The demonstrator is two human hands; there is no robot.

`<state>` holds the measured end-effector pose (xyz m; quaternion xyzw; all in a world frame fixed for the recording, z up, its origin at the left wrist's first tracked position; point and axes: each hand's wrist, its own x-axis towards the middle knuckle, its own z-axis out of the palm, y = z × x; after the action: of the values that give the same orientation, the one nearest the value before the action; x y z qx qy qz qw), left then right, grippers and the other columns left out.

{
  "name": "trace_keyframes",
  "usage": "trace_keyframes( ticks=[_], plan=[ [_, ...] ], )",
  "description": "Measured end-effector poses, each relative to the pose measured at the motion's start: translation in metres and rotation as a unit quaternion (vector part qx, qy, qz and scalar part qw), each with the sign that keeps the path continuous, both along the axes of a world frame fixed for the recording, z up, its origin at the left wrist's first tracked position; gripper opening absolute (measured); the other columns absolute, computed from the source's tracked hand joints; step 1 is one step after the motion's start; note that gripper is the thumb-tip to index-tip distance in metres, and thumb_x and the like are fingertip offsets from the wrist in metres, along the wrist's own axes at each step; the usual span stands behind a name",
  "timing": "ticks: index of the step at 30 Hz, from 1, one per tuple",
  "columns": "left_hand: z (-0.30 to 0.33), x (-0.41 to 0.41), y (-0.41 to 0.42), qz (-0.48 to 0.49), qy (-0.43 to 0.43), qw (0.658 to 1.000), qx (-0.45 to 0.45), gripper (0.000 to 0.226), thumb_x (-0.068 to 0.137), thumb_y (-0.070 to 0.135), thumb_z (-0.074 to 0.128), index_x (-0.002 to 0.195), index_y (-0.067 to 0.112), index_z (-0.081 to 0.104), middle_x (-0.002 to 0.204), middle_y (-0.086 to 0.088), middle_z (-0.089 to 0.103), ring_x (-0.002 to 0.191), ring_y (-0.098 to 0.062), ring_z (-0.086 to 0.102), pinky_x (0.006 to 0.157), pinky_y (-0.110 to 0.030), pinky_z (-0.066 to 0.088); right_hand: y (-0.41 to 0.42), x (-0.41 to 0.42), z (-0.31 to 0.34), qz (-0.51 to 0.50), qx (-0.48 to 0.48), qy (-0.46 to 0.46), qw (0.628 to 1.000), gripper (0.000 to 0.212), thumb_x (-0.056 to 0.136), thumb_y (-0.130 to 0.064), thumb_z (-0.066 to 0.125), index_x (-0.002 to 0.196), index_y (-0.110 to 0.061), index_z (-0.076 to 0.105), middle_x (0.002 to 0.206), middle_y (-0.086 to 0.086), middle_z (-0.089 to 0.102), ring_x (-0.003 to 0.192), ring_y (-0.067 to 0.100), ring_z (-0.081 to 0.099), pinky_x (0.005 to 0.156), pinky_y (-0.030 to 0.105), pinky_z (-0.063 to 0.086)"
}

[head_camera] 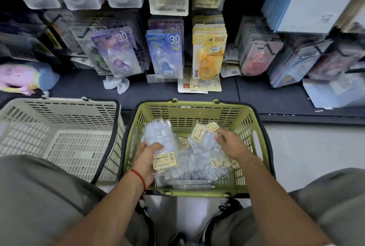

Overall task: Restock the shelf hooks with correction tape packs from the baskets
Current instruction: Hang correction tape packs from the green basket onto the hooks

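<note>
While both arms reach into the green basket [199, 107], the left hand [147, 156] grips a clear correction tape pack [160, 139], fingers curled round it, and the right hand [230, 144] pinches another pack [203, 134] off the pile.

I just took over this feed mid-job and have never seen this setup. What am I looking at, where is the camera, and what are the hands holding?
There is no machine here: a person wears one camera on the head, looking down at their own arms. They crouch before a shop shelf with packs hanging on hooks. The left hand grips a clear correction tape pack. The right hand pinches another pack. Both are inside the green basket, which holds more clear packs. The beige basket beside it shows nothing inside.
</note>
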<state>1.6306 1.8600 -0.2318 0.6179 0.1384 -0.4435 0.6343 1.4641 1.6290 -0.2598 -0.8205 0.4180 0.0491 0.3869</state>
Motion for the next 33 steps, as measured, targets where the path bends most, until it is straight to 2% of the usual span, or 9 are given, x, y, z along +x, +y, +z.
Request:
trace_keyframes(
  ticks=[4,7,10,13,16,20,24,28,33],
  plan=[
    [0.015,0.007,-0.007,-0.026,-0.002,0.999,-0.041,0.020,0.094,0.002,0.057,0.105,0.016,0.050,0.095,-0.017,0.062,0.068,-0.034,0.069,0.051,-0.040,0.059,-0.020,-0.005,0.072,0.017,0.202,-0.057,0.978,0.018,0.103,-0.022,0.064,0.118,-0.021,0.073,0.114,0.005,0.077,0.100,0.021,0.071,0.099,0.047,0.055],
    [0.023,0.008,-0.008,-0.046,-0.014,0.997,-0.059,0.017,0.093,0.004,0.057,0.104,0.016,0.052,0.097,-0.018,0.065,0.071,-0.035,0.070,0.056,-0.044,0.060,-0.028,-0.008,0.123,0.118,0.306,-0.040,0.944,0.048,0.096,0.010,0.061,0.127,-0.026,0.070,0.114,0.000,0.080,0.092,0.016,0.073,0.078,0.033,0.058],
    [0.030,0.010,-0.010,-0.080,0.000,0.994,-0.081,0.036,0.097,0.023,0.063,0.130,0.011,0.055,0.126,-0.030,0.065,0.090,-0.042,0.072,0.068,-0.050,0.061,-0.022,-0.003,0.169,0.208,0.223,-0.012,0.952,0.049,0.096,-0.001,0.071,0.118,-0.044,0.076,0.122,-0.022,0.075,0.114,-0.003,0.067,0.089,0.014,0.053],
    [0.044,0.010,-0.016,-0.153,0.012,0.984,-0.091,0.068,0.086,0.050,0.075,0.143,0.017,0.056,0.134,-0.026,0.067,0.106,-0.044,0.073,0.080,-0.057,0.062,-0.017,0.009,0.191,0.271,0.107,-0.013,0.957,0.030,0.089,-0.031,0.083,0.116,-0.043,0.078,0.101,0.003,0.073,0.091,0.011,0.063,0.082,0.030,0.048],
    [0.062,0.003,-0.023,-0.214,0.006,0.970,-0.116,0.085,0.070,0.057,0.086,0.143,0.023,0.058,0.134,-0.016,0.070,0.112,-0.042,0.073,0.086,-0.057,0.062,-0.009,0.028,0.196,0.232,-0.005,-0.088,0.969,0.030,0.083,-0.029,0.089,0.109,-0.035,0.074,0.101,-0.005,0.069,0.089,0.012,0.061,0.084,0.030,0.049],
    [0.083,-0.006,-0.034,-0.255,-0.046,0.946,-0.194,0.081,0.071,0.030,0.096,0.139,0.011,0.057,0.123,-0.018,0.075,0.096,-0.030,0.077,0.070,-0.039,0.064,-0.001,0.051,0.206,0.243,-0.139,-0.153,0.948,0.051,0.079,-0.034,0.091,0.123,-0.032,0.066,0.111,-0.016,0.064,0.097,-0.007,0.056,0.085,0.016,0.045],
    [0.117,0.006,-0.051,-0.195,-0.079,0.949,-0.236,0.066,0.081,0.008,0.083,0.140,0.002,0.054,0.107,-0.016,0.078,0.079,-0.023,0.078,0.060,-0.032,0.061,-0.005,0.065,0.227,0.191,-0.313,-0.230,0.901,0.051,0.087,-0.037,0.083,0.132,-0.024,0.063,0.126,-0.009,0.059,0.119,0.011,0.049,0.104,0.032,0.041],
    [0.163,0.030,-0.073,-0.168,-0.152,0.943,-0.245,0.083,0.074,0.019,0.087,0.147,0.015,0.047,0.126,-0.013,0.074,0.092,-0.029,0.078,0.064,-0.042,0.064,-0.006,0.072,0.242,-0.052,-0.179,-0.317,0.930,0.038,0.097,-0.047,0.068,0.126,-0.026,0.057,0.115,-0.011,0.060,0.093,0.001,0.060,0.086,0.029,0.051],
    [0.210,0.057,-0.107,-0.174,-0.226,0.917,-0.278,0.077,0.073,0.020,0.094,0.135,0.025,0.049,0.124,-0.006,0.076,0.105,-0.031,0.077,0.075,-0.047,0.065,0.002,0.089,0.250,-0.095,-0.031,-0.377,0.921,0.029,0.097,-0.055,0.064,0.103,-0.026,0.066,0.099,-0.004,0.073,0.092,0.017,0.072,0.086,0.048,0.060]
  ],
)
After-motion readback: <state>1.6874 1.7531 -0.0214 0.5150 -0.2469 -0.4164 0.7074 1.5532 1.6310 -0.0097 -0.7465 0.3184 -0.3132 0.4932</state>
